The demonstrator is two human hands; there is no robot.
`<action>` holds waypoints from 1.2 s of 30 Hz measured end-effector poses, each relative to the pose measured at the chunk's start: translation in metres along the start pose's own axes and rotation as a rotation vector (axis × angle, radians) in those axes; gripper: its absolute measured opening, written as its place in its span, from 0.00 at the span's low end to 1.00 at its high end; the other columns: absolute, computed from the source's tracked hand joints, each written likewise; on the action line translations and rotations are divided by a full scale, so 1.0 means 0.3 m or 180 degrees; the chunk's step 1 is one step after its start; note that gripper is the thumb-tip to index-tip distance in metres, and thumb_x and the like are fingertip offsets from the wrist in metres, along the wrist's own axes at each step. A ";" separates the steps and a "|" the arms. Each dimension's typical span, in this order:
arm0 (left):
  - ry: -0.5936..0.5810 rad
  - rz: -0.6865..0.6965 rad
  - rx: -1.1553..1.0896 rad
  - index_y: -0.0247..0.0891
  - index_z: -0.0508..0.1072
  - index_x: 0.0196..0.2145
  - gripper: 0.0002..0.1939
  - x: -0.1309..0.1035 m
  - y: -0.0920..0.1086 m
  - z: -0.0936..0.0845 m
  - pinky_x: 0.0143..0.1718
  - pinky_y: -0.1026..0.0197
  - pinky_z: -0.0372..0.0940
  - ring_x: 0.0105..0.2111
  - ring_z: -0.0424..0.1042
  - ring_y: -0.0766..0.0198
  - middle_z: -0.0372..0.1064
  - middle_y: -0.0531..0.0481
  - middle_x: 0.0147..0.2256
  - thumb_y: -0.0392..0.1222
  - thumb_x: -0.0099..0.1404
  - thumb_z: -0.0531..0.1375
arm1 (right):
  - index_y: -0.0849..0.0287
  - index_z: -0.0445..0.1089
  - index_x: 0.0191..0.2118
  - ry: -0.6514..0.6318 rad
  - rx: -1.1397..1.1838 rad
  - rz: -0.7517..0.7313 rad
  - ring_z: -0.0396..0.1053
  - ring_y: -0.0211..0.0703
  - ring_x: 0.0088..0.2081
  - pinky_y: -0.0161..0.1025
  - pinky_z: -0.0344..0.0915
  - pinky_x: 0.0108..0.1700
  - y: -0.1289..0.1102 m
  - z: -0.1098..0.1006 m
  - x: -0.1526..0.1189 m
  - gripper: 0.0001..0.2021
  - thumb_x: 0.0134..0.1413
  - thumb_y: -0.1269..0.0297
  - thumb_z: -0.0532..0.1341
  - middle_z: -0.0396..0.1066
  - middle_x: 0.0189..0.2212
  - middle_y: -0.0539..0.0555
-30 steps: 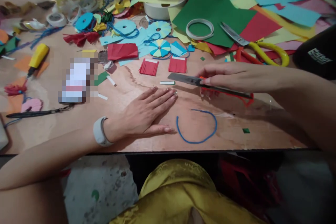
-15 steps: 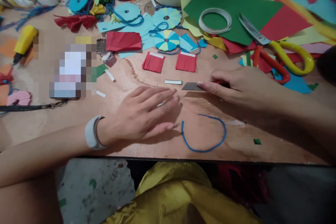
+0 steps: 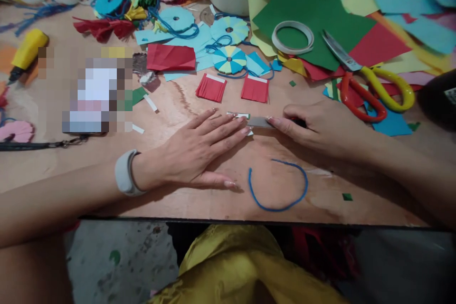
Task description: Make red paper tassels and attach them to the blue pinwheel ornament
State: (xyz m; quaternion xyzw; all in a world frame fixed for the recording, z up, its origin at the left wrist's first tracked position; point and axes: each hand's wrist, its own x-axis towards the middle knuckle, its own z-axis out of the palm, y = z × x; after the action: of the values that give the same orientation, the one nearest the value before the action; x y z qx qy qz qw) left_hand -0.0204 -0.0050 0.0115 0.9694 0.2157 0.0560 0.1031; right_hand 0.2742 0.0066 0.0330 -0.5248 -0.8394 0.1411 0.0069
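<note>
My left hand (image 3: 199, 149) lies flat on the wooden table, fingers spread and pointing right, partly over a small green-and-white strip (image 3: 238, 116). A second pale scrap (image 3: 250, 133) shows at its fingertips. In my right hand (image 3: 313, 128) is a flat grey blade (image 3: 259, 122), pinched between thumb and fingers, its left end close to the left fingertips and the strip. Above the hands sit two red fringed paper pieces with white top edges, one left (image 3: 211, 88) and one right (image 3: 255, 88). A curved blue string (image 3: 280, 210) lies below them.
Scissors (image 3: 351, 64) with red and yellow handles and a tape roll (image 3: 292, 37) are at the upper right, beside a green sheet (image 3: 309, 4). Paper discs (image 3: 230, 60) lie behind the red pieces. A blurred phone (image 3: 94, 95) and yellow glue bottle (image 3: 30, 50) are left.
My left hand has flattened and spread, its fingertips now over part of the green-and-white strip. The blade in my right hand has come closer to those fingertips. The view has shifted slightly.
</note>
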 end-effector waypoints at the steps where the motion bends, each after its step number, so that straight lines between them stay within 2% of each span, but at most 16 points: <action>1: 0.0055 0.0005 -0.0026 0.45 0.47 0.74 0.49 0.003 0.001 -0.005 0.73 0.42 0.40 0.72 0.49 0.46 0.48 0.42 0.72 0.73 0.66 0.54 | 0.53 0.64 0.25 -0.0006 -0.0015 0.0013 0.63 0.46 0.26 0.44 0.47 0.30 0.002 0.001 0.002 0.27 0.69 0.42 0.45 0.71 0.24 0.56; 6: 0.0222 0.0015 -0.0015 0.43 0.49 0.73 0.48 -0.013 0.000 -0.017 0.71 0.42 0.47 0.70 0.55 0.44 0.54 0.39 0.70 0.72 0.66 0.55 | 0.54 0.67 0.27 -0.0079 -0.0078 -0.0012 0.65 0.46 0.27 0.43 0.48 0.30 0.010 0.009 0.004 0.27 0.69 0.42 0.46 0.73 0.25 0.56; 15: 0.0158 -0.0078 0.0022 0.38 0.50 0.73 0.53 -0.011 0.003 0.019 0.72 0.38 0.45 0.71 0.50 0.41 0.51 0.36 0.71 0.75 0.63 0.55 | 0.53 0.70 0.28 -0.0102 -0.0315 0.0073 0.67 0.49 0.28 0.43 0.46 0.28 -0.026 0.007 -0.013 0.27 0.68 0.42 0.46 0.75 0.25 0.56; 20: 0.0131 -0.0045 0.0037 0.41 0.48 0.73 0.52 -0.016 0.001 0.014 0.72 0.38 0.42 0.72 0.47 0.43 0.48 0.38 0.72 0.77 0.63 0.52 | 0.53 0.75 0.35 -0.0135 -0.0624 0.0081 0.71 0.52 0.30 0.42 0.46 0.28 -0.033 0.017 -0.014 0.28 0.68 0.42 0.45 0.78 0.30 0.59; 22: 0.0211 -0.0016 0.0060 0.42 0.49 0.73 0.52 -0.021 0.001 0.000 0.72 0.41 0.44 0.71 0.50 0.44 0.51 0.38 0.71 0.77 0.64 0.51 | 0.54 0.76 0.36 -0.0164 -0.0697 0.0053 0.71 0.52 0.30 0.42 0.46 0.28 -0.034 0.018 -0.015 0.28 0.68 0.42 0.45 0.79 0.31 0.60; 24: 0.0316 0.0049 0.0103 0.41 0.53 0.72 0.48 -0.025 0.003 -0.016 0.70 0.44 0.49 0.68 0.57 0.44 0.58 0.39 0.68 0.75 0.66 0.51 | 0.55 0.76 0.36 -0.0181 -0.0753 0.0035 0.71 0.52 0.31 0.42 0.45 0.28 -0.035 0.019 -0.015 0.28 0.69 0.44 0.45 0.79 0.31 0.60; 28: 0.0395 0.0221 0.0171 0.37 0.61 0.68 0.43 -0.024 0.012 -0.027 0.58 0.48 0.61 0.58 0.69 0.46 0.70 0.38 0.59 0.72 0.68 0.51 | 0.54 0.75 0.34 -0.0143 -0.0787 0.0055 0.70 0.50 0.29 0.41 0.44 0.28 -0.035 0.019 -0.014 0.29 0.69 0.42 0.44 0.78 0.30 0.59; 36: 0.0317 0.0333 0.0483 0.34 0.68 0.62 0.42 0.001 0.011 -0.013 0.52 0.49 0.63 0.51 0.71 0.48 0.73 0.38 0.55 0.73 0.68 0.49 | 0.53 0.76 0.35 -0.0070 -0.0542 0.0086 0.68 0.50 0.28 0.43 0.45 0.29 -0.025 0.019 -0.012 0.29 0.68 0.41 0.44 0.77 0.29 0.59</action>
State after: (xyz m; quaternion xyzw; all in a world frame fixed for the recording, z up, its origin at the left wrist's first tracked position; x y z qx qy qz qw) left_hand -0.0193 -0.0070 0.0161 0.9804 0.1732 0.0930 0.0155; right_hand 0.2682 -0.0009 0.0300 -0.5331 -0.8413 0.0750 -0.0489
